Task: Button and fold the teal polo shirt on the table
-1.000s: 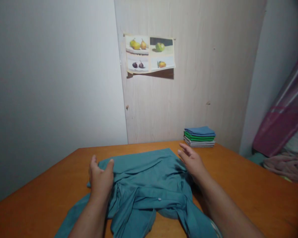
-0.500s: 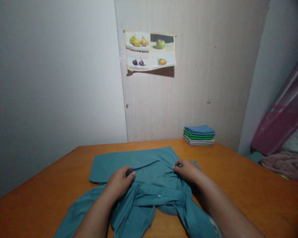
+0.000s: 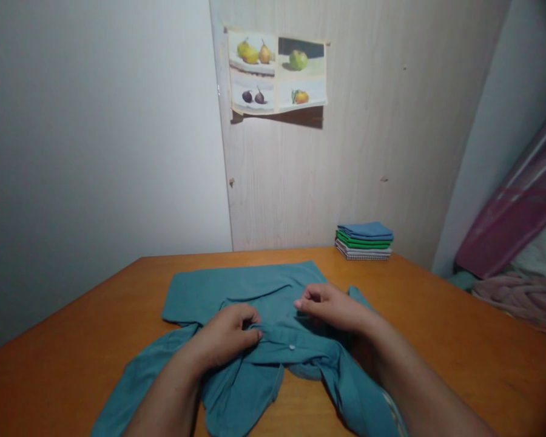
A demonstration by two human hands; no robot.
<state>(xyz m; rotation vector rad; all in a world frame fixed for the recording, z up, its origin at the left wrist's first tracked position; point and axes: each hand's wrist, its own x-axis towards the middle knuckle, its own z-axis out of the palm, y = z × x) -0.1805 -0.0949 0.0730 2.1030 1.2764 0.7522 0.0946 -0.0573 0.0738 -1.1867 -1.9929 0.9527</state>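
A teal garment (image 3: 236,279) with a small white button (image 3: 292,347) lies on the orange-brown table (image 3: 64,340), from the center of the frame to the bottom edge. Its upper part is spread fairly flat; its lower part is bunched in folds. One teal length extends to the lower left, another to the lower right.

The left hand (image 3: 230,331) is placed over the garment, left of the button. Thumb and fingers are a narrow gap apart; whether fabric is gripped between them cannot be determined. The right hand (image 3: 330,303) is positioned over the garment, right of center, fingers curled and thumb near the forefinger. Its grip on the fabric likewise cannot be determined.

A stack of folded cloths (image 3: 366,229), blue uppermost, stands at the table's far edge, right of center. A fruit-picture sheet (image 3: 277,73) is mounted on the wall, top center.
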